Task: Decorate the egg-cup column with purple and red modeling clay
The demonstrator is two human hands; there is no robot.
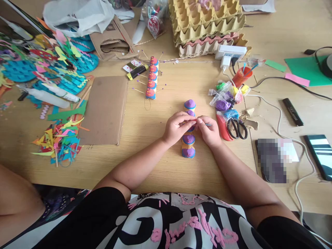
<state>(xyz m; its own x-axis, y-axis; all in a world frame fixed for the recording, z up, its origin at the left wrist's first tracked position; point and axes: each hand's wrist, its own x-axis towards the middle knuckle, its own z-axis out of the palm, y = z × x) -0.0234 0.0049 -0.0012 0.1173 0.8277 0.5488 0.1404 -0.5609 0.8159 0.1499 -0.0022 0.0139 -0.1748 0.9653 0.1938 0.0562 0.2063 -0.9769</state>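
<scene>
My left hand [176, 128] and my right hand [209, 132] meet fingertip to fingertip, both closed in a pinch. A tiny reddish bit, perhaps modelling clay, shows between the fingertips. A thin blue-grey stick [208, 124] pokes out from my right hand's fingers. Directly beneath lies an egg-carton strip [188, 139] with purple, blue-edged bumps, its middle partly covered by my hands. Farther off to the left stands a finished-looking egg-carton caterpillar [153, 76] with red tops, blue edges and purple-tipped sticks along its sides.
Bagged clay [223, 103], black-handled scissors [237, 128] and an orange cup [241, 76] sit right. Stacked egg trays [204, 27] stand behind near a power strip [230, 52]. Cardboard [105, 109] and paper scraps [61, 141] lie left. A white cable [280, 121] runs past a phone [319, 155].
</scene>
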